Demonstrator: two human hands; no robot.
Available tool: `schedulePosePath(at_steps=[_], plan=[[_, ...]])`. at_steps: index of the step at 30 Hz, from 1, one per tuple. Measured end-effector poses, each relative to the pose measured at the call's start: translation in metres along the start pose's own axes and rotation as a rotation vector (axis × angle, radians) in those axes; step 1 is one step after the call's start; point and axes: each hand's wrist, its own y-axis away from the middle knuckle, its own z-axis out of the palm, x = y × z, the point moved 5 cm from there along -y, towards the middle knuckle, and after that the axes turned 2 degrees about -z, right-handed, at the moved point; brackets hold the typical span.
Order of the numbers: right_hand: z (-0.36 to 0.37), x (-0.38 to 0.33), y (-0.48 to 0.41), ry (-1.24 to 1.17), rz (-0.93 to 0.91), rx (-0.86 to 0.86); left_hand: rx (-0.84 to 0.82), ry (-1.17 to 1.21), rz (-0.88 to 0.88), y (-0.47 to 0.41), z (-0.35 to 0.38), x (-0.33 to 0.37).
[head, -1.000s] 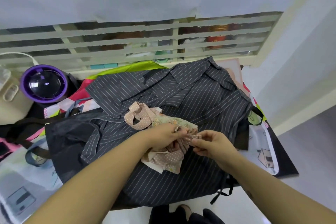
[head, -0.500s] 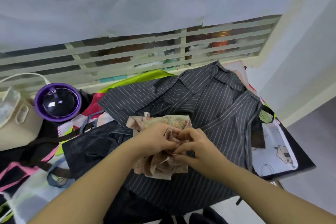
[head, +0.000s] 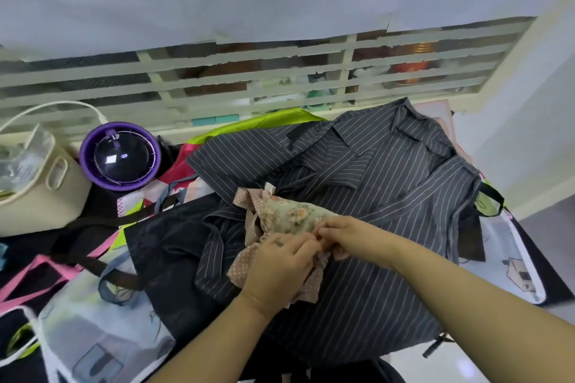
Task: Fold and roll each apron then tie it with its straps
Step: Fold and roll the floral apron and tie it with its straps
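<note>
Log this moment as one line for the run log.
step: tying | left hand: grips polka-dot straps | right hand: pinches polka-dot straps | floral apron roll: lies on striped apron

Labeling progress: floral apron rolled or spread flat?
Rolled: the floral apron is a compact bundle on the striped apron; left hand and right hand pinch its dotted straps.

Floral apron (head: pixel 295 214): soft matt cloth, centre frame.
Striped apron (head: pixel 389 171): thin woven cloth, matt, creased.
Purple tub (head: pixel 119 157): glossy plastic, clear shiny dome, left.
Basket (head: pixel 40 196): smooth matt plastic, far left.
</note>
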Motion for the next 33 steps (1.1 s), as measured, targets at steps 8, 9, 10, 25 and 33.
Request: schedulePosePath(at_steps=[8, 9, 10, 25, 33], plan=[[0.017, -0.010, -0.005, -0.135, 0.111, -0.229, 0.011, 0.125, -0.223, 0.007, 0.008, -0.014], [0.018, -0.007, -0.005, -0.180, 0.127, -0.249, 0.020, 0.151, -0.236, 0.008, 0.008, -0.014], [0.019, -0.005, -0.005, -0.217, 0.140, -0.267, 0.021, 0.177, -0.241, 0.008, 0.008, -0.014], [0.012, 0.014, -0.006, -0.376, -0.051, 0.228, -0.194, 0.356, -0.268, 0.015, -0.002, -0.025], [0.018, 0.006, 0.005, 0.182, -0.210, 0.375, -0.074, -0.062, -0.065, 0.005, -0.014, -0.021]])
